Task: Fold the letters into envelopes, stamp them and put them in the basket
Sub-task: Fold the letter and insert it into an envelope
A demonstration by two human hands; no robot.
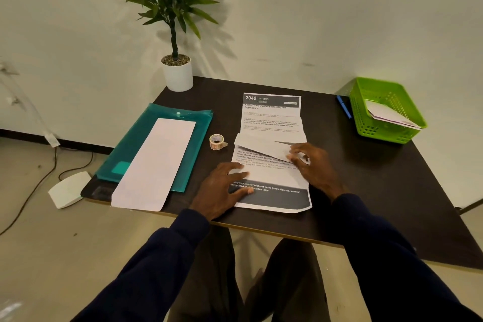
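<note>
Two printed letters lie end to end on the dark table (366, 185): a far letter (271, 115) headed "2940 KITCHEN" and a near letter (271, 178). A folded white paper strip (261, 145) lies across where they meet. My left hand (222, 188) presses flat on the near letter's left side, fingers spread. My right hand (311, 165) rests on the right end of the folded strip, fingertips pinching its edge. A long white envelope (154, 165) lies on a teal folder (146, 144) at left. A roll of stamps (217, 141) stands between the folder and the letters.
A green basket (386, 131) at the table's far right corner holds several envelopes (392, 114). A blue pen (343, 106) lies beside it. A potted plant (177, 70) stands at the far edge. A white object (68, 189) and cables lie on the floor at left.
</note>
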